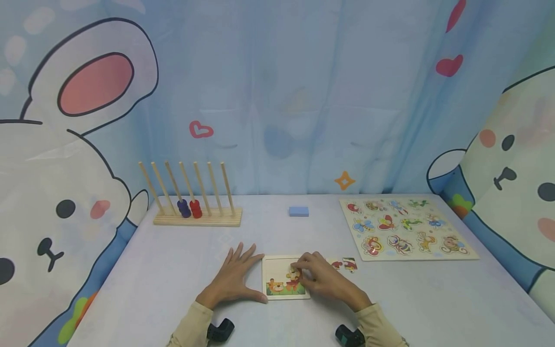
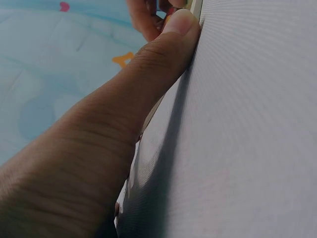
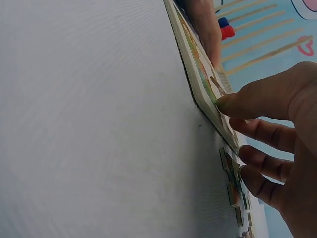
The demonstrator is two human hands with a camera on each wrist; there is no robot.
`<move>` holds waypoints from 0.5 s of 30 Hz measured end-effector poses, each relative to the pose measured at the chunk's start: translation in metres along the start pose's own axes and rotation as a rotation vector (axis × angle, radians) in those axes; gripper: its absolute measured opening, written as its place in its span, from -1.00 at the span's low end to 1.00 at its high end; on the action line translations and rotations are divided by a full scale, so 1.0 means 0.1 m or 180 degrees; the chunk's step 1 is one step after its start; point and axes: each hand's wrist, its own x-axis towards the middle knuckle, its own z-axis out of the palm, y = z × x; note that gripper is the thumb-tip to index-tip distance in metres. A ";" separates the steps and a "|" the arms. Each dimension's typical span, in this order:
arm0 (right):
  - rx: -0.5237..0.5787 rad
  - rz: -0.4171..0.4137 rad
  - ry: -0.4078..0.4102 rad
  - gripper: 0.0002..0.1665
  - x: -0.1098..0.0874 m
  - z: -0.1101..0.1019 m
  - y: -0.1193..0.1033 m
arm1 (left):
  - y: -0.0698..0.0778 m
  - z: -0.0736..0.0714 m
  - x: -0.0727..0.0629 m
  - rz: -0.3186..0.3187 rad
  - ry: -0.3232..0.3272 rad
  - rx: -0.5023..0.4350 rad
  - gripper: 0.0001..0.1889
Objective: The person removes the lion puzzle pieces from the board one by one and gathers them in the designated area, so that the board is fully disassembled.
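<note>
A small wooden puzzle tray (image 1: 274, 266) lies on the table between the hands. Jigsaw pieces with an animal on green (image 1: 275, 287) fill its lower part. My left hand (image 1: 236, 278) is spread at the tray's left side, thumb at the lower left corner and fingertips near the upper left one. Over the tray's right half, my right hand (image 1: 324, 278) pinches a puzzle piece (image 3: 217, 85) between thumb and fingers. That piece stands tilted above the tray in the right wrist view. In the left wrist view the left thumb (image 2: 181, 25) presses against the tray's edge.
Loose puzzle pieces (image 1: 349, 264) lie just right of the tray, partly behind the right hand. A large peg puzzle board (image 1: 407, 229) stands back right. A blue block (image 1: 298, 211) lies behind the tray. At back left is a wooden bead rack (image 1: 197, 220) with blue and red beads.
</note>
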 end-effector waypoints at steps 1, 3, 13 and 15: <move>0.0002 -0.0012 0.0007 -0.61 0.00 0.00 0.00 | 0.00 0.00 0.00 0.0003 0.0000 -0.0006 0.12; 0.0036 -0.0039 0.0022 -0.62 0.00 0.00 0.02 | 0.00 0.00 0.00 0.0002 0.0002 -0.0014 0.13; 0.0624 0.0139 0.0082 -0.61 -0.05 -0.10 0.10 | -0.02 0.01 0.01 0.0047 0.0017 -0.0005 0.14; 0.0713 0.0188 0.0075 -0.59 -0.07 -0.13 0.11 | -0.01 0.01 0.01 0.0033 0.0005 -0.0007 0.14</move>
